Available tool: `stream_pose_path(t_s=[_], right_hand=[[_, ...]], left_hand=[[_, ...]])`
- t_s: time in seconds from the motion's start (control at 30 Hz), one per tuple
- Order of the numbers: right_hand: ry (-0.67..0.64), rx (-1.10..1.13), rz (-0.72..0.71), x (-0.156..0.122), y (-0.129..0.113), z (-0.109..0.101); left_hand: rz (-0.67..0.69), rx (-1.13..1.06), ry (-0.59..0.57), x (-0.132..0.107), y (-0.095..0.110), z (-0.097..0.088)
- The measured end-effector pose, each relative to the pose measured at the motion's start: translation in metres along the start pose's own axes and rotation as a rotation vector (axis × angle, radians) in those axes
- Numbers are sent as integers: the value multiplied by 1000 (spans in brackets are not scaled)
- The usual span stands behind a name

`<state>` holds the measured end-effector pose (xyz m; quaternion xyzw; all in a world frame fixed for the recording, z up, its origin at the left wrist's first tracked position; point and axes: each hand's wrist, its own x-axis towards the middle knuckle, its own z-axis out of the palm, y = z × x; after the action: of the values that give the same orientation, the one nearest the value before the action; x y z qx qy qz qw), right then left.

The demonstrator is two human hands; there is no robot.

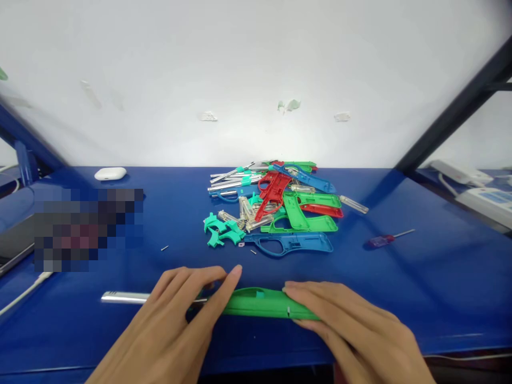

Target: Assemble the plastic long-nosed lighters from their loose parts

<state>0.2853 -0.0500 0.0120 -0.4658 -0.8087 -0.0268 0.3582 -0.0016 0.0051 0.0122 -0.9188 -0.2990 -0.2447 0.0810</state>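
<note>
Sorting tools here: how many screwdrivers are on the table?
1: the screwdriver lies on the blue table, right of the parts pile; more could be hidden inside it.

Bare left hand (176,320), bare right hand (352,325), slender fingers (218,298), short plain nails (237,270)

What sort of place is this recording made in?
Probably an assembly workbench: a blue bench top, a pile of coloured plastic shells and metal tubes, a screwdriver, and the left hand and right hand on a green shell.

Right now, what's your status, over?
Left hand and right hand flat on green shell. Metal tube sticks out left. Parts pile behind, apart.
</note>
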Motion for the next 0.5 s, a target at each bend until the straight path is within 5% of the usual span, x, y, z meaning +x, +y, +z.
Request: stream_pose_path(t_s=[0.3,0.5], right_hand=[[47,-137,-148,-1,-1,-3],[70,-120,-86,-1,-6,-1]], left_hand=[[110,-64,150,20,5,8],[72,-27,177,3,1,8]])
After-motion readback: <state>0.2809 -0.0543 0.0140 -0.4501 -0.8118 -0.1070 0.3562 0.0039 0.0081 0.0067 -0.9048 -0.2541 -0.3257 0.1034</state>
